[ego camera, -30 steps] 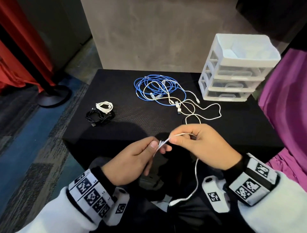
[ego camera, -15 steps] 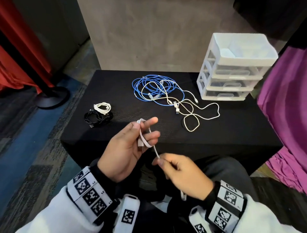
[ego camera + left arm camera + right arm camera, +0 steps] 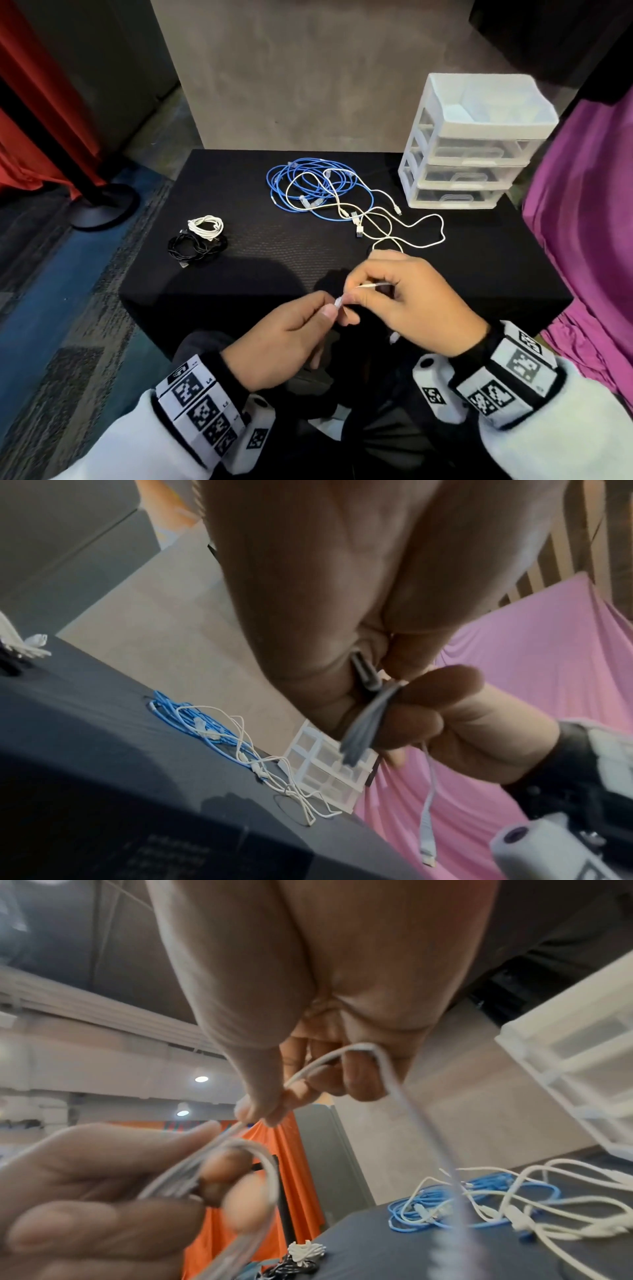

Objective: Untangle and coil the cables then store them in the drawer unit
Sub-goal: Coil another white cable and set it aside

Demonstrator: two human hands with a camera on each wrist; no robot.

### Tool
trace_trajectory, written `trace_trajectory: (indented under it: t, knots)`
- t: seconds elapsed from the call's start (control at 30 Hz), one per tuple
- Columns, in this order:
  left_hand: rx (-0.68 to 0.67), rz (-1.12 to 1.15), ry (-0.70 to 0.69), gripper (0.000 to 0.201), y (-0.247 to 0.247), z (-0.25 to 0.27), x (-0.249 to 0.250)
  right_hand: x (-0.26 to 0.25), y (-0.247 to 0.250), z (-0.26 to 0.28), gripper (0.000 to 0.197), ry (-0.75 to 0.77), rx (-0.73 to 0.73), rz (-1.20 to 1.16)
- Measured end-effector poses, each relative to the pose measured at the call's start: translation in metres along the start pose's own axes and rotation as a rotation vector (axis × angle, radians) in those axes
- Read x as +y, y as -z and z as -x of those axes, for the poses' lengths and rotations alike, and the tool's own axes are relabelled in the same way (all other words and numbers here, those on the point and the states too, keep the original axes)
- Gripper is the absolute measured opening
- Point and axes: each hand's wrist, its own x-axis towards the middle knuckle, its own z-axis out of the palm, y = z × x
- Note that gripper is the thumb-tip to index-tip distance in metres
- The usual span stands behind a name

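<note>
Both hands [image 3: 346, 318] pinching white cable [image 3: 329, 1058], black table [image 3: 239, 274] w/ blue cable tangle [image 3: 291, 181], drawer unit [image 3: 472, 144], grey wall [image 3: 308, 68]

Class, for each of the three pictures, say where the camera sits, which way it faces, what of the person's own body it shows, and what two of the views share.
Head: worn on the head, facing forward and down at the black table; shows both sleeves, the left hand and right hand pinching a thin white cable.
Left wrist: under the left palm, looking along the fingers toward the right hand.
Right wrist: under the right palm, looking toward the left hand.
Shared: both wrist views show the tangled blue cable and the white plastic drawer unit.
</note>
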Motion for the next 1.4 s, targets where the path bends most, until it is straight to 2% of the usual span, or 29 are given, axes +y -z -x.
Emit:
trace_trajectory:
  t: [0.1, 0.17, 0.27, 0.33, 0.4, 0.47, 0.5, 0.57, 0.63, 0.77, 0.83, 0.87, 0.97, 1.13, 1.23, 1.33, 1.4]
  knots:
    - [-0.051, 0.134, 0.025, 0.035, 0.000, 0.000, 0.003, 0.008, -0.002, -0.002, 0.006, 0.018, 0.018, -0.031]
    - [-0.065, 0.279, 0.049, 0.033, -0.001, 0.001, 0.004, 0.015, -0.010, 0.002, 0.011, -0.019, 0.121, 0.014]
    - [-0.010, 0.469, 0.085, 0.031, -0.003, 0.003, 0.005, 0.017, -0.029, 0.009, 0.018, -0.087, 0.327, 0.224]
    - [0.008, 0.589, 0.076, 0.029, -0.005, 0.002, 0.008, 0.013, -0.041, 0.014, 0.020, -0.126, 0.352, 0.226]
    - [0.011, 0.691, 0.061, 0.026, -0.005, 0.002, 0.011, 0.013, -0.050, 0.016, 0.022, -0.197, 0.277, -0.110]
    - [0.010, 0.768, 0.041, 0.025, -0.004, 0.000, 0.012, 0.010, -0.050, 0.020, 0.040, -0.278, 0.161, -0.480]
    - [0.014, 0.791, 0.033, 0.025, -0.003, -0.001, 0.012, 0.009, -0.050, 0.023, 0.047, -0.292, 0.108, -0.562]
    - [0.041, 0.786, 0.019, 0.027, -0.001, -0.003, 0.010, 0.005, -0.051, 0.027, 0.038, -0.289, 0.026, -0.623]
    - [0.107, 0.729, 0.015, 0.031, -0.003, -0.005, 0.007, 0.004, -0.053, 0.029, 0.029, -0.305, 0.005, -0.658]
    - [0.290, 0.503, 0.018, 0.027, -0.012, -0.011, 0.001, 0.004, -0.057, 0.029, 0.010, -0.388, 0.121, -0.748]
    - [0.367, 0.418, 0.000, 0.017, -0.015, -0.012, -0.003, 0.002, -0.062, 0.028, 0.009, -0.382, 0.145, -0.726]
    - [0.390, 0.376, -0.011, 0.019, -0.016, -0.013, -0.004, 0.000, -0.064, 0.027, 0.009, -0.376, 0.148, -0.727]
    - [0.379, 0.288, -0.042, 0.028, -0.018, -0.010, -0.004, -0.003, -0.065, 0.026, 0.009, -0.400, 0.149, -0.755]
    - [0.359, 0.322, -0.029, 0.023, -0.015, -0.008, -0.003, -0.004, -0.064, 0.026, 0.015, -0.376, 0.162, -0.862]
    - [0.398, 0.363, 0.064, 0.029, -0.014, -0.009, -0.005, -0.005, -0.066, 0.027, 0.024, -0.337, 0.176, -0.801]
    - [0.422, 0.493, 0.109, 0.034, -0.014, -0.012, -0.006, -0.004, -0.066, 0.027, 0.026, -0.201, 0.221, -0.432]
    - [0.436, 0.512, 0.103, 0.034, -0.015, -0.013, -0.005, -0.003, -0.066, 0.026, 0.028, -0.141, 0.192, -0.243]
